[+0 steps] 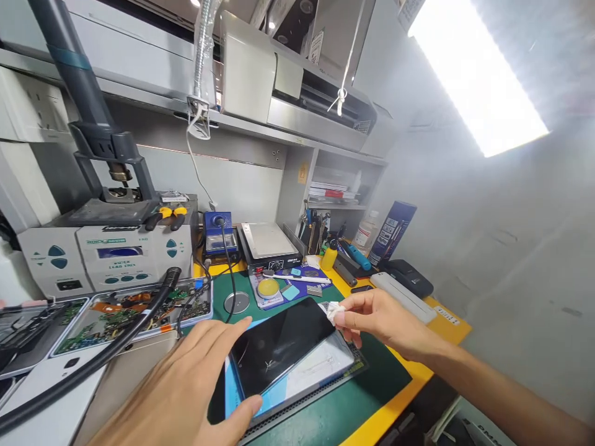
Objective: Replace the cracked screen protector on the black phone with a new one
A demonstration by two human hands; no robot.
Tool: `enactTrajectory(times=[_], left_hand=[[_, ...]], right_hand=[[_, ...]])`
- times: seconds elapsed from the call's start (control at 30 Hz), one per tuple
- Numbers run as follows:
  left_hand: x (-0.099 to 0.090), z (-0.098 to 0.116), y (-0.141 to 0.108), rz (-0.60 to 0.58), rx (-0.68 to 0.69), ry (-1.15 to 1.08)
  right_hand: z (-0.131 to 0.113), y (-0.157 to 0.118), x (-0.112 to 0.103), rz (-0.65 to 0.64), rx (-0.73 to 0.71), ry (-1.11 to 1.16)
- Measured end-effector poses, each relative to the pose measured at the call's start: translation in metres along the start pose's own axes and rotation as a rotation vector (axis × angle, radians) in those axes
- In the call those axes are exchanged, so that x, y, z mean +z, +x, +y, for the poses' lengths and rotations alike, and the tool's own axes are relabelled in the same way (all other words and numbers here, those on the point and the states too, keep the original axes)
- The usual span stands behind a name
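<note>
A phone [283, 347] with a glossy black screen lies tilted across a blue-and-white flat box [316, 378] on a green mat. At its left end, my left hand [186, 378] spans the phone, index finger by the upper edge and thumb by the lower corner, bracketing it. My right hand [372, 316] pinches a crumpled white tissue [333, 311] between thumb and fingers, right at the phone's far right corner. A small mark shows on the screen near its lower middle.
Behind the mat stand a hot plate [269, 241] and a yellow tin [268, 288]. At left, a soldering station [116, 254], a thick black hose [158, 303] and trays of circuit parts [116, 316] crowd the bench. A yellow bottle [329, 257] and a clear bottle [366, 230] stand back right.
</note>
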State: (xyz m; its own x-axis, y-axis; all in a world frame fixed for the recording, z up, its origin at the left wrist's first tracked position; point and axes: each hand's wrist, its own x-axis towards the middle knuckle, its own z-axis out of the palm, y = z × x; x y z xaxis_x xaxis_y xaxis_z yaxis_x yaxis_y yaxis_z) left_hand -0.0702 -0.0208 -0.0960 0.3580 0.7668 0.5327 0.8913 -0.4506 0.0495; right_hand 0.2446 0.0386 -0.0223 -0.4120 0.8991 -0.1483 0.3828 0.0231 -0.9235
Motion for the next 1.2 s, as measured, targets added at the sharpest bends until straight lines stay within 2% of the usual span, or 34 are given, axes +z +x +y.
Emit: enactTrajectory(times=[0.13, 0.2, 0.27, 0.4, 0.53, 0.7, 0.87, 1.03, 1.2], left_hand=[[0.004, -0.002, -0.003, 0.056, -0.015, 0.026], [0.005, -0.005, -0.005, 0.062, -0.026, 0.029], [0.007, -0.01, -0.008, 0.045, -0.004, 0.022], [0.015, -0.021, -0.018, -0.035, -0.034, -0.004], [0.016, -0.022, -0.022, -0.03, -0.111, -0.052], [0.007, -0.018, -0.015, -0.105, -0.136, -0.058], [0.004, -0.015, -0.008, -0.076, -0.159, -0.127], [-0.006, -0.014, -0.005, -0.113, -0.171, -0.195], [-0.012, -0.015, -0.012, -0.195, -0.128, -0.107]], right_hand=[[0.006, -0.006, 0.002, 0.166, -0.193, -0.356], [0.007, -0.009, 0.005, 0.198, -0.264, -0.527], [0.009, -0.013, 0.007, 0.173, -0.352, -0.67], [0.015, -0.02, 0.009, 0.135, -0.653, -1.006], [0.018, -0.027, 0.013, 0.113, -0.733, -1.223], [0.019, -0.031, 0.015, 0.08, -0.81, -1.281], [0.02, -0.028, 0.022, 0.05, -0.967, -1.294], [0.013, -0.026, 0.043, -0.018, -1.052, -1.298], [-0.003, -0.021, 0.072, -0.061, -1.115, -1.268]])
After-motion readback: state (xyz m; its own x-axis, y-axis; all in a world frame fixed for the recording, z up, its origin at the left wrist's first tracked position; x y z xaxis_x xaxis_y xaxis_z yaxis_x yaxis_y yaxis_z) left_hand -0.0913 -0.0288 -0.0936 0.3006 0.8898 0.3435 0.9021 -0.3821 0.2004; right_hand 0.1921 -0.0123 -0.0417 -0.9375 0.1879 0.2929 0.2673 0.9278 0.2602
